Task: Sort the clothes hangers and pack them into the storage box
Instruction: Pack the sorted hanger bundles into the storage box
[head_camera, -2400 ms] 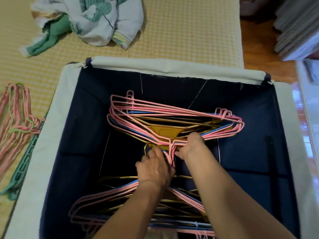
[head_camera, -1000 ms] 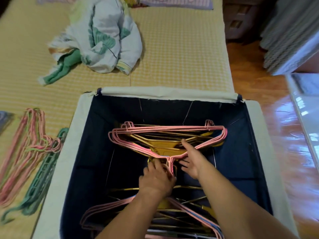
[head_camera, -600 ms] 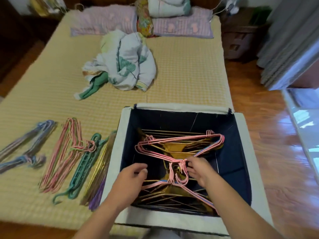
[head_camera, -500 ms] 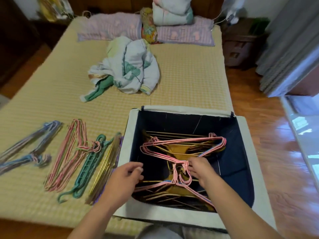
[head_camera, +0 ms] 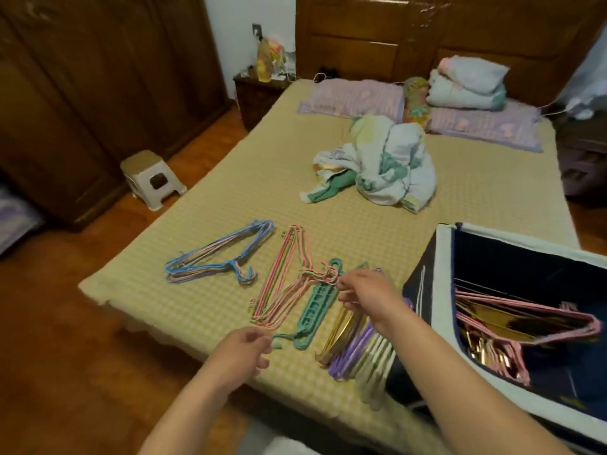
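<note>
The fabric storage box (head_camera: 443, 290) stands on the bed at the right, with pink and gold hangers (head_camera: 525, 320) stacked inside. Sorted bundles lie in a row on the mattress: blue hangers (head_camera: 216, 257), pink-green hangers (head_camera: 285, 284), a teal plastic hanger (head_camera: 315, 310), gold hangers (head_camera: 341, 326), purple hangers (head_camera: 354, 349) and pale hangers (head_camera: 374, 366). My left hand (head_camera: 243, 349) hovers with loosely curled fingers beside the teal hanger's hook. My right hand (head_camera: 364, 293) is above the gold hangers, its fingertips near the pink bundle's hooks, and holds nothing I can see.
A crumpled blanket (head_camera: 381, 165) lies mid-bed, with pillows (head_camera: 354, 96) and folded bedding (head_camera: 466, 83) at the headboard. A small stool (head_camera: 151, 178) stands on the wooden floor left of the bed, by a wardrobe (head_camera: 82, 93).
Both hands left the hangers in the box and swung left over the sorted bundles on the bed. My view turned left and rose, so the box now sits at the right edge.
</note>
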A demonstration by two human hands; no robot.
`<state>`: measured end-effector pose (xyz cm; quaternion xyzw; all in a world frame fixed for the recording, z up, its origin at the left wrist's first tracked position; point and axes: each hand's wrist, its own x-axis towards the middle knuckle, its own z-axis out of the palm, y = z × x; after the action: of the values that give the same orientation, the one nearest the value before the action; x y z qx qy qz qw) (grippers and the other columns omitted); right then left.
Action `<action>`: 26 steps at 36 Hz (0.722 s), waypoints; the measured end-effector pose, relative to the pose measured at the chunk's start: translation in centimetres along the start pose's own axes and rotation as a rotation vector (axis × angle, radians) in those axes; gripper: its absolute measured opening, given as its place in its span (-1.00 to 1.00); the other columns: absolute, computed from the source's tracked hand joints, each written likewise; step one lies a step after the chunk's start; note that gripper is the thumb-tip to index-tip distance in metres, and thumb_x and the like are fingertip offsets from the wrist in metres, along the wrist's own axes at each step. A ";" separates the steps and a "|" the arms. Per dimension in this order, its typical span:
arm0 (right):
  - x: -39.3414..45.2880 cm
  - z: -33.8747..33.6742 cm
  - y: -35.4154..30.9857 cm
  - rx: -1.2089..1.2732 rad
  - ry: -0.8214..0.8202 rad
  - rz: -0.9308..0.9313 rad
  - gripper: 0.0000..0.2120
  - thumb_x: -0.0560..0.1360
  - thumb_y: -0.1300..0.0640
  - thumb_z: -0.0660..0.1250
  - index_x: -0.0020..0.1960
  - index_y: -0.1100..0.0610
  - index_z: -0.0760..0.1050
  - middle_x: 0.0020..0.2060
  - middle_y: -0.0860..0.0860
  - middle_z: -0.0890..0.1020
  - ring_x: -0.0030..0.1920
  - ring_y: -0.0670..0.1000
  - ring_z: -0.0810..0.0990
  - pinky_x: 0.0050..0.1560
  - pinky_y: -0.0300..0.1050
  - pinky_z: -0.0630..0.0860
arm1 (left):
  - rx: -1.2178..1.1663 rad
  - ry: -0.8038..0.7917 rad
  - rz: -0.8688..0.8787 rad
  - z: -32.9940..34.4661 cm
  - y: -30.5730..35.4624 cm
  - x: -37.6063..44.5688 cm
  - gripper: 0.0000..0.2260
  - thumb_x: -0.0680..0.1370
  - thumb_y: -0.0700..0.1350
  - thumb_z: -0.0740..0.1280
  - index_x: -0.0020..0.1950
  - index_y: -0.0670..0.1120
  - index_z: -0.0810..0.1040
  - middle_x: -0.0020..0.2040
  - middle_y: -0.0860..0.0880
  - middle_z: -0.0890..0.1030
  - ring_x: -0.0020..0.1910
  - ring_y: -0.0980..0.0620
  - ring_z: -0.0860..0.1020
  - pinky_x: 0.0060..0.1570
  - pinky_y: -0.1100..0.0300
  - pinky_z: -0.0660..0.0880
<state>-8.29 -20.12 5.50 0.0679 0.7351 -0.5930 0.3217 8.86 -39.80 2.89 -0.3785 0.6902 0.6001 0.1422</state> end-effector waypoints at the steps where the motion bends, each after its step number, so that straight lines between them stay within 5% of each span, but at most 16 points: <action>1: 0.1 1.8 0.6 0.000 -0.023 0.021 -0.90 0.62 0.20 0.27 -0.01 0.19 0.54 -0.17 0.08 0.61 -0.27 -0.02 0.59 -0.29 -0.21 0.52 | -0.049 0.042 -0.011 -2.0 -0.9 0.2 -0.90 0.65 -0.20 0.31 0.08 -0.17 0.61 -0.18 -0.08 0.64 -0.36 -0.01 0.54 -0.19 0.09 0.48; 9: 3.7 7.4 5.1 0.048 -0.018 0.255 -0.91 0.60 0.28 0.25 -0.04 0.23 0.52 -0.28 0.09 0.55 -0.41 -0.05 0.50 -0.39 -0.23 0.36 | -0.158 0.033 -0.093 -8.8 -4.7 2.8 -0.85 0.66 -0.18 0.27 0.13 -0.22 0.59 -0.29 0.00 0.58 -0.40 0.09 0.51 -0.40 0.26 0.39; 18: 13.0 12.2 9.6 0.024 0.062 0.471 -0.88 0.58 0.31 0.18 -0.09 0.21 0.45 -0.41 0.08 0.47 -0.57 -0.07 0.37 -0.59 -0.31 0.27 | -0.013 0.036 -0.284 -13.2 -6.3 6.5 -0.87 0.66 -0.13 0.32 0.04 -0.14 0.64 -0.24 -0.04 0.69 -0.34 0.02 0.63 -0.31 0.17 0.48; 23: 17.3 16.5 10.0 -0.125 0.063 0.527 -0.86 0.51 0.34 0.19 -0.20 0.20 0.41 -0.45 0.13 0.46 -0.52 0.05 0.38 -0.48 -0.18 0.29 | 0.043 0.091 -0.403 -17.7 -5.6 9.9 -0.86 0.66 -0.03 0.31 0.11 -0.02 0.64 -0.06 -0.01 0.73 -0.10 -0.03 0.72 -0.02 0.05 0.59; 26: 21.2 18.8 11.1 -0.207 0.033 0.553 -0.86 0.50 0.27 0.25 -0.25 0.19 0.43 -0.32 0.17 0.53 -0.33 0.11 0.50 -0.29 -0.04 0.43 | 0.071 0.127 -0.437 -18.4 -6.0 14.1 -0.85 0.69 -0.05 0.28 0.10 -0.04 0.62 -0.01 -0.04 0.69 -0.03 -0.02 0.68 -0.03 0.10 0.58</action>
<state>-12.20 -40.11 -17.13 0.2421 0.7505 -0.4036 0.4640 8.33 -61.97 -6.17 -0.5508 0.6199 0.5055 0.2384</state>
